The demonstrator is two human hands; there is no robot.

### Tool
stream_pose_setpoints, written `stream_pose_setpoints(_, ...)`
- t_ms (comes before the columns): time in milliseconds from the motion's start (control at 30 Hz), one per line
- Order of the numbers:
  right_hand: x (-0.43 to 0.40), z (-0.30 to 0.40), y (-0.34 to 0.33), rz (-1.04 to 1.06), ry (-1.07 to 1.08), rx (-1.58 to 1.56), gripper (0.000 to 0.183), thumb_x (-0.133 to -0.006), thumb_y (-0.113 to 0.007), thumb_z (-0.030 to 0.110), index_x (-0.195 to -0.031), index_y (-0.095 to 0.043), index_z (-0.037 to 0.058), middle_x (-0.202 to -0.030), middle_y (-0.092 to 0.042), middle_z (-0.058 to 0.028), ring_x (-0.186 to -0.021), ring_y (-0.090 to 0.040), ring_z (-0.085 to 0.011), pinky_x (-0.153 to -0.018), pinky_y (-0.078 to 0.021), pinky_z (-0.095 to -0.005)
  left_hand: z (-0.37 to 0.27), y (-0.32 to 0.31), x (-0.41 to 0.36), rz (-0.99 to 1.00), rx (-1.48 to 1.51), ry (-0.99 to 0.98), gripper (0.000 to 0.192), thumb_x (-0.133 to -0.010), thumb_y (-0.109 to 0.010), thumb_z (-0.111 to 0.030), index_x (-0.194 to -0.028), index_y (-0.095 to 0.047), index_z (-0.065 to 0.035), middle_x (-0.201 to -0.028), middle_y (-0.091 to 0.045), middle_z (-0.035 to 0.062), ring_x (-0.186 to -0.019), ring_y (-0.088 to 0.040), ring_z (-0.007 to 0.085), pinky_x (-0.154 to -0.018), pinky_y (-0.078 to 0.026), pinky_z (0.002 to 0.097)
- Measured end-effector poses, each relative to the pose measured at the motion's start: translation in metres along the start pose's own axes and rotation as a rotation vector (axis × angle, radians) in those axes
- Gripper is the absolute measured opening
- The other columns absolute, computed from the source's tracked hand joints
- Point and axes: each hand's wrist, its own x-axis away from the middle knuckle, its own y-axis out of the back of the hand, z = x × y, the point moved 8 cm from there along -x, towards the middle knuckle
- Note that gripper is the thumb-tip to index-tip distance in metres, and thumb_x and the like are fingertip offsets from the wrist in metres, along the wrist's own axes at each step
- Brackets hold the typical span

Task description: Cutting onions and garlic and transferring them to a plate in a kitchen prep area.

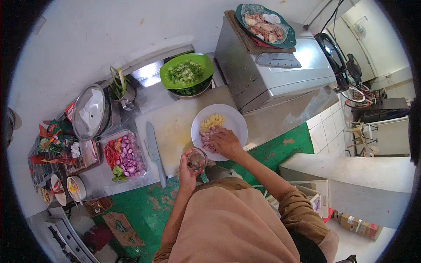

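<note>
My left hand (187, 174) holds a clear glass (196, 160) beside the near edge of a white cutting board (171, 118). Chopped shallots (207, 141) lie on a white plate (238, 126), and the fingers of my right hand (227, 143) are on them. Chopped pale yellow pieces (212, 121), perhaps garlic, lie on the same plate above the shallots. On the board's left side rests a knife (154, 144) with a grey-blue blade and handle. Left of it, a clear tray (143, 164) holds whole shallots (130, 154), red chillies (112, 153) and green leaves.
Behind the board, a green bowl (209, 64) of chopped greens sits on a pot. A metal appliance (246, 79) at the right bears a netted dish of raw meat or seafood (266, 28) and a knife sheath (278, 60). A glass lid (90, 111), packets and small bowls stand left.
</note>
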Motion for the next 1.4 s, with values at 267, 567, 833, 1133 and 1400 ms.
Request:
stream_pose_setpoints(267,-0.008,-0.007,-0.001,-0.068,-0.048,0.009,0.029,-0.082,-0.055,0.020,-0.107,-0.059,0.0062,-0.107,-0.060,-0.0106,-0.108,-0.050,-0.0317,-0.089,-0.0407,-0.0441,0.000,-0.005,0.003,0.005,0.032,0.013,0.041,-0.097,-0.037,-0.044,-0.125,-0.046,-0.0145,-0.114,-0.059,0.0063,-0.087,-0.063,0.0203,-0.055,-0.055,0.0328)
stream_pose_setpoints(567,-0.001,-0.010,-0.006,0.000,-0.049,-0.105,0.025,-0.083,-0.056,0.015,-0.106,-0.061,0.0067,-0.107,-0.059,-0.0119,-0.107,-0.049,-0.0327,-0.091,-0.0392,-0.0447,0.005,0.003,0.001,-0.014,0.057,0.034,0.041,-0.097,-0.038,-0.044,-0.125,-0.046,-0.0154,-0.116,-0.059,0.0051,-0.087,-0.063,0.0197,-0.055,-0.056,0.0329)
stream_pose_setpoints(833,-0.033,-0.015,-0.011,-0.037,-0.232,-0.356,0.022,-0.087,-0.052,0.016,-0.104,-0.061,0.0052,-0.103,-0.059,-0.0145,-0.101,-0.050,-0.0350,-0.091,-0.0396,-0.0441,0.003,0.002,0.001,-0.033,0.041,0.032,0.042,-0.096,-0.039,-0.045,-0.125,-0.047,-0.0148,-0.117,-0.059,0.0050,-0.091,-0.062,0.0198,-0.055,-0.056,0.0330)
stream_pose_setpoints(1133,-0.034,-0.034,-0.020,0.006,-0.178,-0.303,0.024,-0.085,-0.052,0.012,-0.106,-0.062,0.0064,-0.102,-0.062,-0.0148,-0.103,-0.052,-0.0335,-0.093,-0.0394,-0.0429,0.003,-0.002,0.001,0.033,0.062,0.013,0.041,-0.097,-0.038,-0.043,-0.124,-0.048,-0.0137,-0.116,-0.058,0.0057,-0.089,-0.064,0.0204,-0.057,-0.057,0.0327)
stream_pose_setpoints(1400,-0.030,-0.025,-0.018,0.067,-0.222,-0.301,0.023,-0.081,-0.054,0.012,-0.102,-0.061,0.0036,-0.098,-0.059,-0.0162,-0.102,-0.052,-0.0344,-0.092,-0.0409,-0.0447,0.004,0.000,0.000,0.013,0.060,0.031,0.042,-0.098,-0.037,-0.043,-0.126,-0.047,-0.0142,-0.116,-0.059,0.0054,-0.089,-0.063,0.0202,-0.055,-0.056,0.0328)
